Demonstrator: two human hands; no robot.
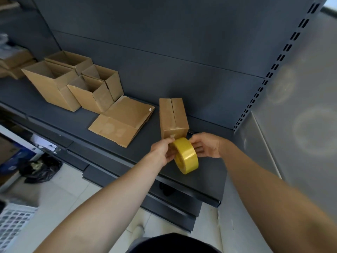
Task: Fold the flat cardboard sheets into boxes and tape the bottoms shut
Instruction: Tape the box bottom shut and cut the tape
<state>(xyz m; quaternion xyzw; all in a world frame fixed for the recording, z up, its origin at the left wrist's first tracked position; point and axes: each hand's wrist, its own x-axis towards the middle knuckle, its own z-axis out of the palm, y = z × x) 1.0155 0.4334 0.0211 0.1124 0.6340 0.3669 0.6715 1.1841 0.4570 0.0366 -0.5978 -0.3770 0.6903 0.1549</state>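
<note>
Head view: left grip (162, 151) clamped on glossy yellow tape roll (187, 158); right grip (206, 146) apart, touching it; cardboard box (173, 115) just beyond.

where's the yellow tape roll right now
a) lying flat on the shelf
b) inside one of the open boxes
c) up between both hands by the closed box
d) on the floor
c: the tape roll is off the shelf, between the left hand and right hand, at the near end of the closed box.

Yellow tape roll (186, 155), brown box (173, 118)
</note>
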